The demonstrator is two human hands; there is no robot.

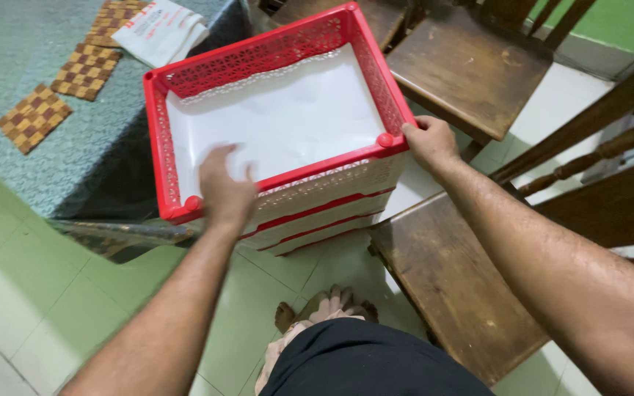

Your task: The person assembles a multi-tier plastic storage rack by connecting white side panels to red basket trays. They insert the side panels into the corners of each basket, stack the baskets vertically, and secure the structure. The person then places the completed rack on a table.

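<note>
I've got both hands on the red basket (185,139), top one of a stack of similar baskets sitting between the table (75,158) and two wooden chairs (471,70). My left hand (223,192) is draped over the near rim by the near-left corner, fingers spread and curled down into the basket, tips resting on the white paper liner (288,121); loose contact, not a firm grip as far as I can tell. My right hand (430,143) is wrapped around the near-right corner, fingers closed on the rim just beside the round corner knob. Basket looks like thin perforated plastic, so light, a bit flexible along the walls, stiffer at the corners; I judge the corners and rim the best place to hold. Liner is thin paper, would shift or crease easily under the fingertips. Beyond my left fingers, on the table: woven checkered mats (34,117) and a folded white bag (159,29). Tiled floor (45,293) below.
</note>
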